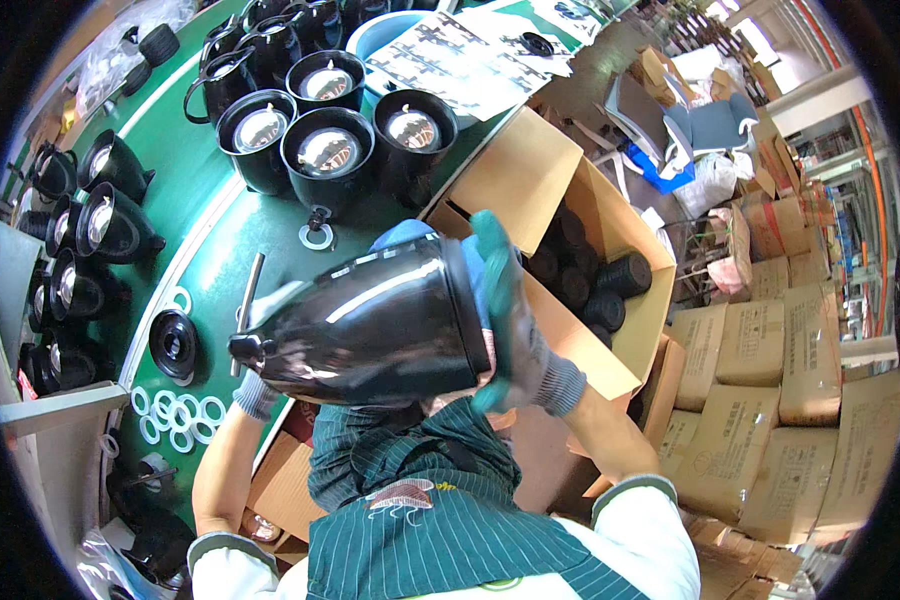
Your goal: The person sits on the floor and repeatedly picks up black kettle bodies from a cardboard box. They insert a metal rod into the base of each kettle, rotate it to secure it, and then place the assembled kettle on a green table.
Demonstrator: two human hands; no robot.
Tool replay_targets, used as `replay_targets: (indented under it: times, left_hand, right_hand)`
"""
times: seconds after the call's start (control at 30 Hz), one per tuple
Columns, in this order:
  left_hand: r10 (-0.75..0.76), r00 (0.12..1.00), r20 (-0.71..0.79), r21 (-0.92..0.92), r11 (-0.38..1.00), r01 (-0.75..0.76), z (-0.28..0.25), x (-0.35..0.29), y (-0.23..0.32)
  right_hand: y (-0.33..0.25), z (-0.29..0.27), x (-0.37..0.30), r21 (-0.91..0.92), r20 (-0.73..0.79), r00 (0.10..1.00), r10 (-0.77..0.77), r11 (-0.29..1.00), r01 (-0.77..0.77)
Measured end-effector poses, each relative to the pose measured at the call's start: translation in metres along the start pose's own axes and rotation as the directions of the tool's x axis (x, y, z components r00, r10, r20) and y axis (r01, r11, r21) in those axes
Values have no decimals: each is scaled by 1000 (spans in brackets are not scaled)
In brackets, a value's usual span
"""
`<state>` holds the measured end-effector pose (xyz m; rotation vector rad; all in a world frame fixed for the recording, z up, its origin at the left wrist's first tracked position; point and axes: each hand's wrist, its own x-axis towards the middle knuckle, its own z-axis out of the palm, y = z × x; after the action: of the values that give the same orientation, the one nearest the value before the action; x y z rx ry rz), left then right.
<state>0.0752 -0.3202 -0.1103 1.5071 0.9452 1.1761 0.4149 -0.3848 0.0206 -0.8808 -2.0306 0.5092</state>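
Note:
A glossy black jug body [370, 325] lies sideways in front of my lap, its narrow end to the left and its wide end to the right. My right hand [510, 315], in a grey and green glove, presses round the wide end. My gloved left hand [270, 300] is at the narrow end, largely hidden behind the jug; its fingers do not show clearly. A thin metal rod [250, 305] stands across the narrow tip next to that hand. Blue material [405, 235] shows behind the jug.
Black jugs with shiny inner domes [330, 150] crowd the green table [205, 250]. White rings [180, 415] and a round black part [174, 343] lie at left. An open carton [545, 150] with black cylindrical parts stands at right, before stacked boxes [735, 430].

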Motion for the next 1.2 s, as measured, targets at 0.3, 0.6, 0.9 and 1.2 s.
replay_targets:
  times: [0.3, 0.6, 0.9, 1.2]
  left_hand:
    - [449, 893, 39, 450, 790, -417, 16, 39, 107]
    - [92, 994, 52, 371, 923, -105, 54, 25, 105]
    - [80, 599, 797, 489, 496, -718, 56, 18, 82]
    - [-304, 932, -195, 841, 437, 319, -42, 9, -20]
  right_hand:
    - [-49, -5, 29, 581, -47, 867, 496, 720, -381]
    - [-43, -15, -5, 536, -207, 881, 424, 803, -261]
    - [23, -70, -40, 682, 180, 849, 497, 559, -472]
    - [52, 12, -64, 551, 190, 919, 345, 738, -391]
